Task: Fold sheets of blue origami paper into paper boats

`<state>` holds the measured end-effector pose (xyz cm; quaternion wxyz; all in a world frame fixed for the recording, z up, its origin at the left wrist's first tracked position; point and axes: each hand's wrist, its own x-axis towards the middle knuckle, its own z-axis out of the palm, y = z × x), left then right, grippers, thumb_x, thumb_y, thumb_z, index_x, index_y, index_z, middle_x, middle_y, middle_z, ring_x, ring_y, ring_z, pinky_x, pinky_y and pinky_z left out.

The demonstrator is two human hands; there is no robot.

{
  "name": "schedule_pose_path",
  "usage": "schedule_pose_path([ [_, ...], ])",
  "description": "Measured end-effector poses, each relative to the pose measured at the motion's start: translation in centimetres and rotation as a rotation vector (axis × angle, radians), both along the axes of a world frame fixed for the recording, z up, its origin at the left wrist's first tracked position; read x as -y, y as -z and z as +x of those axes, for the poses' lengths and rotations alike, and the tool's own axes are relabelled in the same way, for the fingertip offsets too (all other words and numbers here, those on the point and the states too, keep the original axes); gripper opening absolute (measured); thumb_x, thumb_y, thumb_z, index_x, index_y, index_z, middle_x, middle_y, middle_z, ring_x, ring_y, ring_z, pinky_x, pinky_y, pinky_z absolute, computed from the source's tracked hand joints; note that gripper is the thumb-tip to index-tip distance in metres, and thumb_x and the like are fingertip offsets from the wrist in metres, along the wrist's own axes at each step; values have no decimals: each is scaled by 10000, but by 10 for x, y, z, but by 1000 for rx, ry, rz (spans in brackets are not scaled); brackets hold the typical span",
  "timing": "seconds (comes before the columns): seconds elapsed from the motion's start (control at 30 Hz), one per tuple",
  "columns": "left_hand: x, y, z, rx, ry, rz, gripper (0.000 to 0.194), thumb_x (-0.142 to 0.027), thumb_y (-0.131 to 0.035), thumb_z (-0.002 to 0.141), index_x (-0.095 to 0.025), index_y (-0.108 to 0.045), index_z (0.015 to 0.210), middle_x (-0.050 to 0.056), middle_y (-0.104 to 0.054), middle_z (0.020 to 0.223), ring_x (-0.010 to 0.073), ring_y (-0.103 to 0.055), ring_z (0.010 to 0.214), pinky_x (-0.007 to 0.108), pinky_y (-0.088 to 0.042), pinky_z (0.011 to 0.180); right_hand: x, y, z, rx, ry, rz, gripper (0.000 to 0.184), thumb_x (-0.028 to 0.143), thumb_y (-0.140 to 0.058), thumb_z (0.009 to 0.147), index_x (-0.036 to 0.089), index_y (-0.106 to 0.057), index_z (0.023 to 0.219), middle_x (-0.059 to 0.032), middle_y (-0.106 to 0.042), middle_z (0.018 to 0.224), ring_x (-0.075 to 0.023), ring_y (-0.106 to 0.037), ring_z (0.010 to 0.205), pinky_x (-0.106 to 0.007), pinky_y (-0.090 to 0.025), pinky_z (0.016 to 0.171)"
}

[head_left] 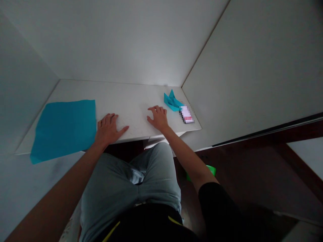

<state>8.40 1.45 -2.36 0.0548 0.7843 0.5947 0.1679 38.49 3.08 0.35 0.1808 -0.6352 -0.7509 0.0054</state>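
Note:
My left hand [108,129] rests on the white desk [126,107] near its front edge, fingers spread and thumb out to the right. Just left of it lies a flat sheet of blue paper [66,129], its lower part hanging over the front edge. My right hand [158,117] is on the right half of the desk, fingers apart and slightly curled, with nothing in them. Beyond it to the right sits a folded blue paper boat [173,101]. A phone [187,114], its screen pixelated, lies against the boat's right end.
White walls [121,40] close in the desk at the back and left. A pale panel [252,74] stands along the right side. My legs [141,168] are under the front edge. A green object [211,170] is on the dark floor behind my right arm.

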Motion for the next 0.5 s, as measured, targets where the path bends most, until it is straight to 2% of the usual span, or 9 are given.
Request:
schedule_pose_path([
  [0.1, 2, -1, 3, 36, 6, 19, 832, -642, -526, 990, -94, -472, 1614, 283, -478, 1702, 444, -370, 1641, 599, -298, 1324, 3, 12, -38, -123, -40, -54, 437, 404, -681, 1056, 227, -655, 1454, -152, -642, 1465, -357, -547, 1333, -515, -421, 1141],
  [0.23, 15, -13, -7, 86, -14, 90, 759, -583, -518, 1012, -152, -463, 1634, 241, -469, 1729, 413, -328, 1679, 636, -200, 1371, 0, 21, -48, -202, -94, -87, 447, 393, -687, 1066, 173, -654, 1454, -160, -630, 1443, -333, -556, 1336, -483, -441, 1170],
  [0.3, 21, -19, -26, 99, -107, 127, 753, -604, -510, 1021, -184, -463, 1645, 222, -421, 1768, 424, -279, 1702, 672, -156, 1380, -3, 25, -44, -254, -90, -71, 423, 365, -694, 1063, 151, -667, 1427, -165, -638, 1403, -319, -577, 1309, -464, -455, 1178],
  [0.37, 26, -22, -52, 83, -234, 123, 804, -652, -514, 1014, -183, -444, 1663, 226, -343, 1811, 471, -222, 1715, 731, -146, 1366, -7, 30, -40, -315, -94, -50, 387, 343, -706, 1052, 154, -679, 1388, -160, -649, 1357, -302, -601, 1281, -455, -472, 1177],
  [0.43, 27, -20, -76, 33, -342, 46, 869, -685, -516, 999, -142, -423, 1670, 256, -313, 1818, 514, -208, 1709, 779, -178, 1339, -12, 36, -38, -385, -109, -32, 344, 332, -714, 1038, 178, -688, 1345, -146, -654, 1322, -288, -623, 1255, -456, -496, 1164],
  [0.5, 29, -16, -88, -30, -383, -67, 881, -655, -499, 1011, -72, -410, 1666, 296, -336, 1795, 506, -244, 1701, 763, -219, 1335, -16, 42, -37, -469, -122, -29, 300, 334, -716, 1027, 195, -697, 1293, -136, -653, 1291, -272, -653, 1181, -453, -537, 1110],
])
